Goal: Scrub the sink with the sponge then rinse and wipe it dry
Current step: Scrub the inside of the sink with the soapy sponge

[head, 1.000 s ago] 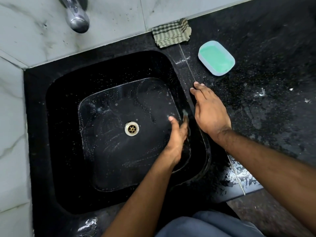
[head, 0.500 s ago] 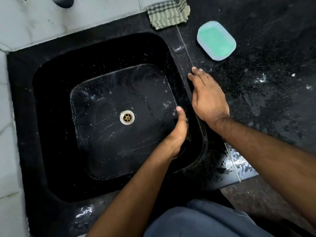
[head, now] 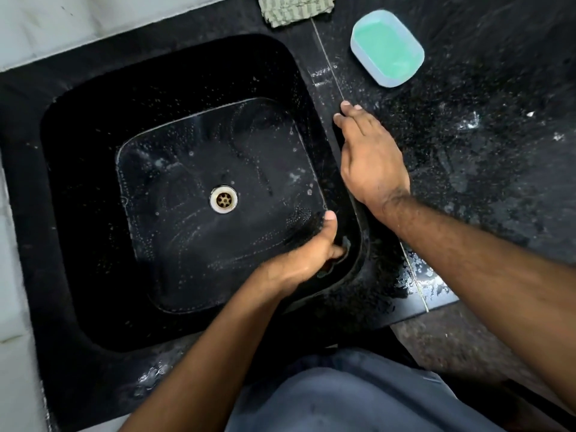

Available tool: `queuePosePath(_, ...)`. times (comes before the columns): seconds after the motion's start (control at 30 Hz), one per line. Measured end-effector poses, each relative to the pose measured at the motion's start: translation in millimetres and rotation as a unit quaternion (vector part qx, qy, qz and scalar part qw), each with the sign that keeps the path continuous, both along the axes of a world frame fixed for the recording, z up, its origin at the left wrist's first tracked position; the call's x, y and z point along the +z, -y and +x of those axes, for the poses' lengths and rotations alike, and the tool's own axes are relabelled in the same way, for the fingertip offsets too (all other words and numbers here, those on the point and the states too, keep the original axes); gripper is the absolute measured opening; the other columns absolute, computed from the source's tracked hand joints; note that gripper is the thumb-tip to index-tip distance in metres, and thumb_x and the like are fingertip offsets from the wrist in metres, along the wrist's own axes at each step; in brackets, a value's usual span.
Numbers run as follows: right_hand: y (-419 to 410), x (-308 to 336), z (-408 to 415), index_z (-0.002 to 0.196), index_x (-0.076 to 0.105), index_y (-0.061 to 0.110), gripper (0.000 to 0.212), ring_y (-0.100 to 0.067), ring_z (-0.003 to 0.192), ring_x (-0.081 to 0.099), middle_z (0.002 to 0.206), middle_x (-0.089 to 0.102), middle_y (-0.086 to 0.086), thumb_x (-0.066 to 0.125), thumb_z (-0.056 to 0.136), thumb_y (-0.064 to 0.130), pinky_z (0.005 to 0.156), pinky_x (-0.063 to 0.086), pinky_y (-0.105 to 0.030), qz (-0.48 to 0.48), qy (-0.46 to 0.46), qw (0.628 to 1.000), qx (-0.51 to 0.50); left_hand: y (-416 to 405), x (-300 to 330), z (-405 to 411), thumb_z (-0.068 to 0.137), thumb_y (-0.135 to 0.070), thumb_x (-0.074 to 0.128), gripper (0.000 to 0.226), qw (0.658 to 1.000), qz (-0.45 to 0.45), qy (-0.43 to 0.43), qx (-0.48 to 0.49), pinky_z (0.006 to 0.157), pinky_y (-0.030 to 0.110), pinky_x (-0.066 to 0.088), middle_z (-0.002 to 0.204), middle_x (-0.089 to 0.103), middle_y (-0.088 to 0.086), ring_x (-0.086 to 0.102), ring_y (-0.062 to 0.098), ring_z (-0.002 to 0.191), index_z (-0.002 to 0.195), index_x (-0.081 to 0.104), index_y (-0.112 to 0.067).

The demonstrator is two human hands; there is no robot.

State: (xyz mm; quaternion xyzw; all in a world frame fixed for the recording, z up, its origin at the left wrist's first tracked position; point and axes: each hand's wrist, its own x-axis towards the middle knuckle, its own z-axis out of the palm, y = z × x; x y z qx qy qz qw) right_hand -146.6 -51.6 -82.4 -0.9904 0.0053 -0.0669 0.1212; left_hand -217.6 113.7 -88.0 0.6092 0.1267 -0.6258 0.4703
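Note:
The black square sink [head: 93, 213] fills the left half of the view, its floor streaked with soap suds around a metal drain [head: 223, 199]. My left hand [head: 314, 251] is down inside the sink at the near right wall, shut on a dark green sponge [head: 344, 244] that is pressed against the wall; only a sliver of the sponge shows past my fingers. My right hand [head: 367, 160] lies flat, palm down, on the sink's right rim, fingers together and holding nothing.
A checked cloth [head: 293, 9] lies at the back edge of the counter behind the sink. A pale blue dish with green soap [head: 386, 49] sits on the wet black counter [head: 483, 135] to the right. White marble tiles border the left and back.
My left hand has slid the sponge along the sink's right wall toward me, to the near right corner. The view has tilted down, so the tap has left the frame. The right hand stays.

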Motion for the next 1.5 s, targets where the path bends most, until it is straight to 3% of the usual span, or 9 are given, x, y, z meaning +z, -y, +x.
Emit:
queuePosePath(0.13, -1, 0, 1, 0.141, 0.047, 0.008, 0.05, -0.022, 0.143, 0.035, 0.154, 0.04, -0.008, 0.038, 0.092, 0.011, 0.121, 0.025, -0.033, -0.002, -0.001, 1.0, 0.0, -7, -15, -5, 0.097, -0.072, 0.013, 0.077, 0.994, 0.037, 0.063, -0.081, 0.123, 0.037, -0.009, 0.162, 0.027, -0.005, 0.014, 0.012, 0.152, 0.142, 0.055, -0.026)
queuePosePath(0.43, 0, 3, 1, 0.14, 0.048, 0.007, 0.048, -0.023, 0.142, 0.036, 0.153, 0.041, -0.009, 0.037, 0.094, 0.011, 0.121, 0.023, -0.03, -0.001, 0.0, 1.0, 0.006, -20, -10, 4, 0.105, -0.058, 0.012, 0.074, 0.991, 0.01, 0.064, -0.119, 0.104, 0.016, 0.029, 0.137, 0.06, -0.003, 0.054, 0.009, 0.121, 0.134, 0.063, -0.013)
queuePosePath(0.63, 0, 3, -2, 0.139, 0.048, 0.007, 0.046, -0.023, 0.141, 0.037, 0.153, 0.041, -0.009, 0.037, 0.095, 0.012, 0.121, 0.024, -0.031, 0.008, 0.007, 1.0, 0.008, -14, -18, -28, 0.107, -0.048, 0.024, 0.058, 0.979, -0.011, 0.166, -0.12, 0.124, 0.029, 0.005, 0.165, 0.014, -0.007, 0.012, 0.012, 0.153, 0.159, 0.02, -0.021)
queuePosePath(0.8, -1, 3, -1, 0.138, 0.047, 0.006, 0.045, -0.027, 0.138, 0.039, 0.151, 0.042, -0.013, 0.037, 0.095, 0.013, 0.118, 0.03, -0.037, -0.006, 0.007, 1.0, 0.024, -23, -10, -14, 0.094, -0.073, 0.028, 0.074, 0.977, 0.053, 0.182, -0.094, 0.122, 0.033, 0.021, 0.152, 0.047, -0.002, 0.039, 0.015, 0.142, 0.138, 0.059, -0.023)
queuePosePath(0.93, 0, 10, -10, 0.137, 0.05, 0.009, 0.044, -0.031, 0.134, 0.041, 0.149, 0.039, -0.017, 0.046, 0.093, 0.01, 0.111, 0.039, -0.043, -0.001, 0.005, 0.995, 0.099, -40, 0, -31, 0.1, -0.062, 0.036, 0.057, 0.96, 0.089, 0.239, -0.112, 0.103, 0.028, 0.043, 0.119, 0.072, -0.001, 0.064, 0.015, 0.112, 0.108, 0.078, -0.025)
queuePosePath(1.07, -21, 10, -30, 0.125, 0.06, 0.021, 0.038, -0.023, 0.105, 0.062, 0.121, 0.059, -0.002, 0.049, 0.09, 0.011, 0.084, 0.055, -0.038, -0.021, -0.105, 0.924, 0.367, -30, 20, -45, 0.102, -0.055, 0.04, 0.054, 0.928, 0.148, 0.318, -0.128, 0.081, 0.028, 0.041, 0.103, 0.072, 0.017, 0.064, 0.031, 0.102, 0.081, 0.068, -0.014)
queuePosePath(1.27, -60, -9, -49, 0.11, 0.069, 0.028, 0.024, -0.01, 0.087, 0.063, 0.097, 0.07, 0.008, 0.056, 0.093, 0.017, 0.07, 0.048, -0.021, 0.035, -0.462, 0.768, 0.442, -39, 39, -73, 0.101, -0.048, 0.047, 0.048, 0.907, 0.192, 0.368, -0.077, 0.065, 0.028, 0.037, 0.057, 0.048, -0.005, 0.055, 0.02, 0.07, 0.059, 0.05, -0.027)
queuePosePath(1.37, -66, -8, -54, 0.098, 0.071, 0.026, 0.016, -0.002, 0.079, 0.059, 0.085, 0.066, 0.015, 0.058, 0.096, 0.017, 0.063, 0.039, -0.012, 0.133, -0.466, 0.755, 0.442, -45, 44, -93, 0.101, -0.044, 0.047, 0.034, 0.876, 0.207, 0.434, -0.042, 0.087, 0.031, 0.047, 0.067, 0.06, -0.002, 0.064, 0.021, 0.078, 0.083, 0.066, -0.022)
queuePosePath(1.5, -69, -4, -57, 0.082, 0.07, 0.033, 0.012, 0.007, 0.065, 0.057, 0.071, 0.065, 0.019, 0.065, 0.093, 0.032, 0.06, 0.038, -0.009, 0.135, -0.455, 0.752, 0.458, -65, 45, -128, 0.102, -0.039, 0.047, 0.029, 0.8, 0.294, 0.511, 0.113, 0.115, 0.034, 0.03, 0.097, 0.073, -0.01, 0.066, 0.009, 0.098, 0.099, 0.07, -0.023)
